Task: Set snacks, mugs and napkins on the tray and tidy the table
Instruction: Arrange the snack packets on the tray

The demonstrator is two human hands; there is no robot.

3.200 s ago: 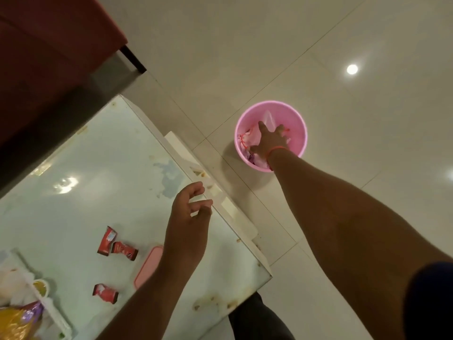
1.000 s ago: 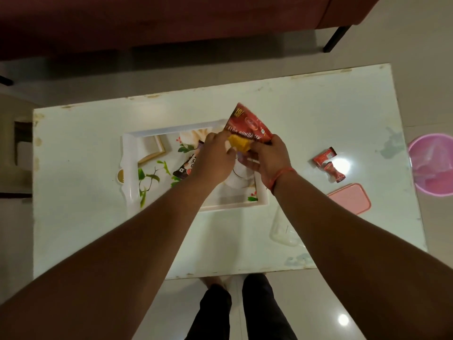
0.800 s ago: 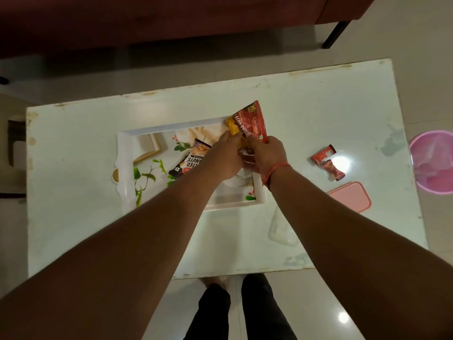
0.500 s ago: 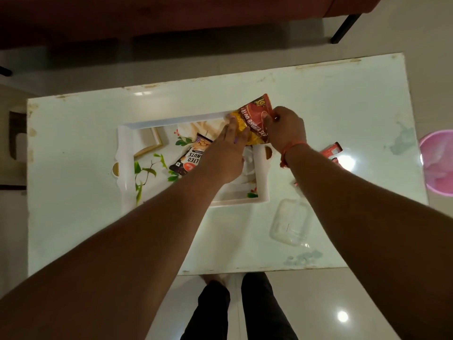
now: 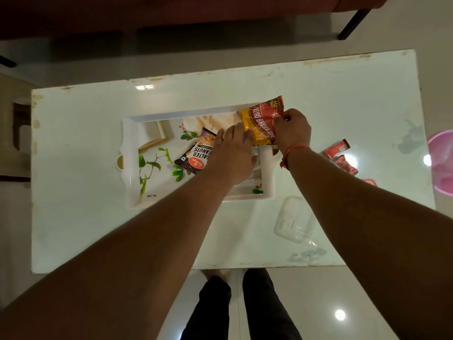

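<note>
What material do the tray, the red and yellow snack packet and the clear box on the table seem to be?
Tray: probably glossy moulded plastic or melamine, white with a printed leaf pattern.
Red and yellow snack packet: thin shiny plastic film, creased where the right hand pinches it.
Clear box: transparent plastic, as the table shows through.

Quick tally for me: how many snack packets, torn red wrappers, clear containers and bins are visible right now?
Snack packets: 2, the red and yellow packet and the salted peanuts packet
Torn red wrappers: 2, and
Clear containers: 1
Pink bins: 1
Total: 6
</note>
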